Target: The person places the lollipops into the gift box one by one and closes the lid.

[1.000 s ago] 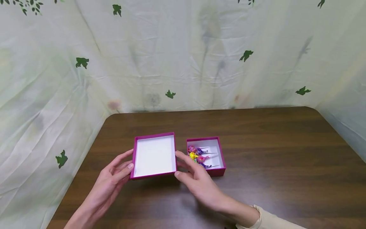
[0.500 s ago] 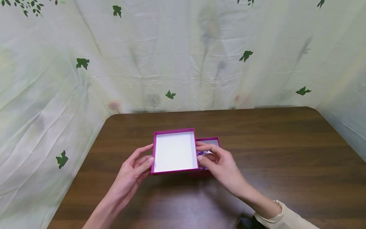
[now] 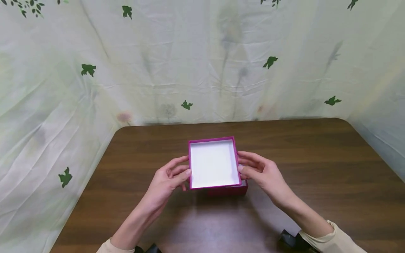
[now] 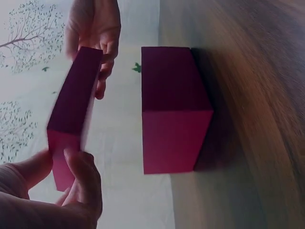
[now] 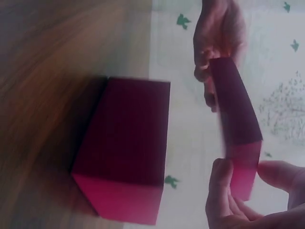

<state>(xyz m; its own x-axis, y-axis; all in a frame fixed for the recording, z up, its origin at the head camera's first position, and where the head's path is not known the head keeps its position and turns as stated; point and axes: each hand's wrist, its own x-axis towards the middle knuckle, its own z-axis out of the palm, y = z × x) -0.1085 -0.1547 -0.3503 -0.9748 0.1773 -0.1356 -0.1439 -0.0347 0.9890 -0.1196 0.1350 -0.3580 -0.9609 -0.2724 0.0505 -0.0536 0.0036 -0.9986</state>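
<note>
Between both hands is a shallow square box lid (image 3: 215, 163), magenta outside and white inside, its hollow side facing up. My left hand (image 3: 169, 177) pinches its left side, thumb at the rim and fingers underneath. On the opposite side my right hand (image 3: 265, 174) grips it the same way. Below the lid stands the deeper magenta box (image 3: 229, 190), mostly covered by the lid in the head view. Both wrist views show a gap between lid and box, with the box (image 4: 176, 105) resting on the table. The box's inside is hidden now.
The brown wooden table (image 3: 316, 158) stretches out on both sides. A pale curtain (image 3: 205, 63) with green bird-shaped patches hangs behind and beside it. Dark wrist devices (image 3: 292, 240) show near the sleeves at the bottom.
Both hands have carried the lid rightward and slightly away, from beside the box to over it. The lollipops seen earlier in the box are now covered from view.
</note>
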